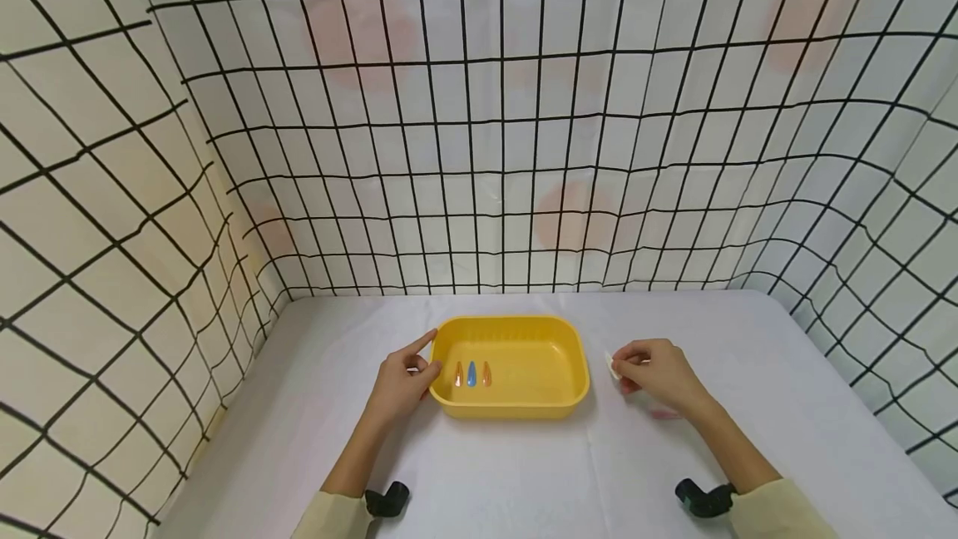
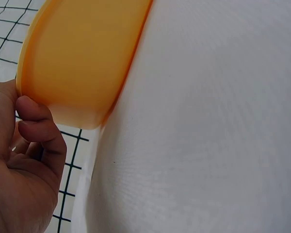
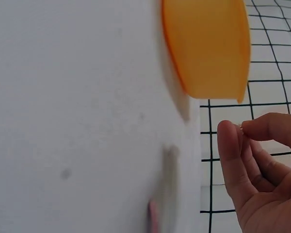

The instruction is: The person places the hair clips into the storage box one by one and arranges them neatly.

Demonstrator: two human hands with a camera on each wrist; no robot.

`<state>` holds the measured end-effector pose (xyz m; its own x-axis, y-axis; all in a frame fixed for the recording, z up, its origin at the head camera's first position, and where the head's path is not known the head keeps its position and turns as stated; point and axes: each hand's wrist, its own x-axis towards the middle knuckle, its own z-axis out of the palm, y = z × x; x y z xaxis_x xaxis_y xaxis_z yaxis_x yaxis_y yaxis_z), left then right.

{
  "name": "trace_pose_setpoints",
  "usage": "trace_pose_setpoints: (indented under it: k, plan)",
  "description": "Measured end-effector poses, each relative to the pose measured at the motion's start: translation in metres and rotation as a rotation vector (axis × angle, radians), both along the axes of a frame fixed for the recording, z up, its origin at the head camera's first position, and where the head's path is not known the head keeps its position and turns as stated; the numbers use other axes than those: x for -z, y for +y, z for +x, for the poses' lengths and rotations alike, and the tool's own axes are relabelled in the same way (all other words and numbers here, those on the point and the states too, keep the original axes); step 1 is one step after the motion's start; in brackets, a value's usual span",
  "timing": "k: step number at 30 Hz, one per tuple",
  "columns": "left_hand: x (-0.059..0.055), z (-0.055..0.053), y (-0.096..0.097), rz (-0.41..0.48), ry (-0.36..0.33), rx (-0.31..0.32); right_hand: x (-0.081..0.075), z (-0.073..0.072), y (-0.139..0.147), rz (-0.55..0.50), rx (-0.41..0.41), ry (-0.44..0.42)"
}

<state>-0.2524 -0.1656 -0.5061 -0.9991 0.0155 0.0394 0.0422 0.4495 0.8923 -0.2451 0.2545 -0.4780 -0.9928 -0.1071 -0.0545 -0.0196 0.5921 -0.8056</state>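
A yellow plastic tray stands on the white cloth. Three slim teardrop-shaped pieces, resembling snap hair clips, lie side by side in its left part: an orange-brown one, a blue one and a lighter orange one. My left hand holds the tray's left rim, thumb and index finger against it. Just right of the tray, my right hand pinches a small whitish piece between thumb and index finger. Fingertips mostly hide that piece in the right wrist view, so its kind is unclear.
Beneath the right forearm lies a pink item, partly covered; the right wrist view shows the tip of a pink item. White cloth covers the table. Black grid netting surrounds the back and sides.
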Motion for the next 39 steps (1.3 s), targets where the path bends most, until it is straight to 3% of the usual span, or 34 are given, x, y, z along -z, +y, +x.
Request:
trace_pose_setpoints:
  k: [7, 20, 28, 39]
  plan:
    - [0.000, -0.001, -0.001, 0.000, -0.003, -0.002, -0.013, -0.006, -0.006, -0.182, -0.001, -0.056]
    - [-0.002, 0.001, -0.001, 0.007, -0.025, -0.006, -0.026, -0.014, -0.051, -0.308, -0.060, -0.084]
    - [-0.003, 0.001, 0.000, 0.014, -0.030, -0.020, -0.027, -0.021, -0.080, -0.342, -0.069, -0.068]
    - [-0.004, 0.002, 0.000, 0.009, -0.022, -0.010, -0.020, -0.025, -0.121, -0.339, -0.105, -0.130]
